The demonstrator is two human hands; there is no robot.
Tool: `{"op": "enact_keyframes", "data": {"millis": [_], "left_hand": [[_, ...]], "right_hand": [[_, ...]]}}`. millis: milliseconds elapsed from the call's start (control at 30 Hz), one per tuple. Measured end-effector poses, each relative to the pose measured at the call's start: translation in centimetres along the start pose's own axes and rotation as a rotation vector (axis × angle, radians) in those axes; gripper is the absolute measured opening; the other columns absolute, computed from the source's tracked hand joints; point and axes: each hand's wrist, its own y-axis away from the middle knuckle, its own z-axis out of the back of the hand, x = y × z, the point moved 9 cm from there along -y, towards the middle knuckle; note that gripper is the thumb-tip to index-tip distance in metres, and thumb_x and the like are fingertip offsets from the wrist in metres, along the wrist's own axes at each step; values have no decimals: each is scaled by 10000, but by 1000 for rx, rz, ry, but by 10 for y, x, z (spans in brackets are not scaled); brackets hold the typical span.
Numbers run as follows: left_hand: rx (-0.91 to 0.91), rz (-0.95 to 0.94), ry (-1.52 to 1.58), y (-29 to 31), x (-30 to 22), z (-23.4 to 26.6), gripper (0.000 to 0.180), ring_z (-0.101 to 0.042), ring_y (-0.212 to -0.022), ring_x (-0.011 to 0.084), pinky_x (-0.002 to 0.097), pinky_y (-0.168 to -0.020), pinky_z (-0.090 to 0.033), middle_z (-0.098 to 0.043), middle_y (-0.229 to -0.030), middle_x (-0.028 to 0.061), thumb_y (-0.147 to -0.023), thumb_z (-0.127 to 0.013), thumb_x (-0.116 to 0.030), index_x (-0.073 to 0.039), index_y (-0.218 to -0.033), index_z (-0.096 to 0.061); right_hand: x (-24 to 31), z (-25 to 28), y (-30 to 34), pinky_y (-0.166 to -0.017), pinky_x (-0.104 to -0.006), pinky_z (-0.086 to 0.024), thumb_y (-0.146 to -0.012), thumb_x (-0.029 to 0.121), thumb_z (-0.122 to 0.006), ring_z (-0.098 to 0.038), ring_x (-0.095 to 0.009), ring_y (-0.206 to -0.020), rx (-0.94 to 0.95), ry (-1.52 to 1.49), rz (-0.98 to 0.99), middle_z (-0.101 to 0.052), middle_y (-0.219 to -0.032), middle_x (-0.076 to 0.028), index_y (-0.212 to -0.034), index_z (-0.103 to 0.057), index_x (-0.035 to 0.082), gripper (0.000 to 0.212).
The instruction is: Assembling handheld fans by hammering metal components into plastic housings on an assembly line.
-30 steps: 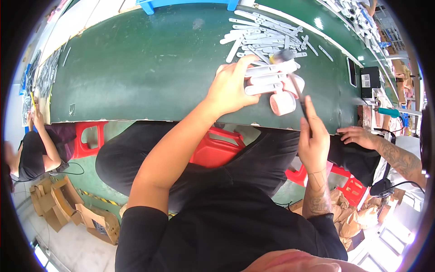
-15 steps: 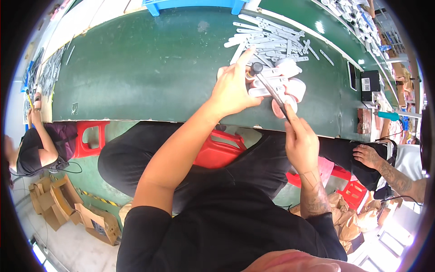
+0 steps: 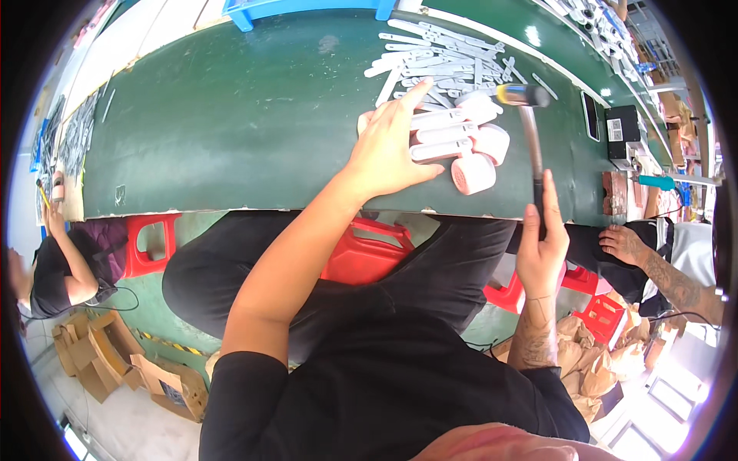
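My right hand point(image 3: 543, 253) is wrapped round the dark grip of a hammer point(image 3: 531, 142). The hammer stands up from my fist, its yellow-and-black head above the table and apart from the pieces. Three white-and-pink pieces point(image 3: 472, 176) with long handles and round heads lie side by side, heads to the right. My left hand point(image 3: 384, 157) rests against their handle ends, index finger and thumb stretched wide apart. Its other fingers are partly hidden. Just beyond lies a heap of thin grey-white strips point(image 3: 450, 58).
A green table point(image 3: 231, 131) spans the front. A blue plastic bin point(image 3: 307, 8) stands at its far edge. To the right are a phone-like dark slab point(image 3: 590, 117), a black box point(image 3: 626, 127) and a teal-handled tool point(image 3: 655, 182). Co-workers sit at both sides.
The hammer has swung up and right, away from the pieces, as my right hand moved right. My left hand stays by the handles. The view has shifted slightly.
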Motion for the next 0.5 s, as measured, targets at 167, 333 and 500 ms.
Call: {"op": "enact_keyframes", "data": {"millis": [167,333,500], "left_hand": [[-12,-36,-27,-5,-7,-14,1208,-678,-1257,307,488,-1158,-377,-701,-1359,154,-697,-991,-295,-139,-1691,-322],[-35,-26,-24,-7,-7,-19,1058,-701,-1222,313,464,-1128,-421,-727,-1336,147,-708,-987,-321,-169,-1620,-473],[-39,-35,-62,-4,-5,-17,1019,-670,-1248,312,481,-1065,-438,-719,-1315,110,-712,-961,-324,-239,-1600,-469]], "right_hand": [[-24,11,12,-1095,-350,-497,-1086,50,-587,-690,-309,-1317,23,-20,-115,-655,-1509,-204,-1595,-532,38,512],[-11,-26,18,-747,-416,-563,-1015,8,-647,-651,-333,-754,149,137,78,-632,-876,-163,-1566,-605,195,584],[2,-14,7,-680,-429,-540,-1011,48,-675,-620,-330,-694,154,207,43,-568,-802,-121,-1582,-589,260,615]]}}
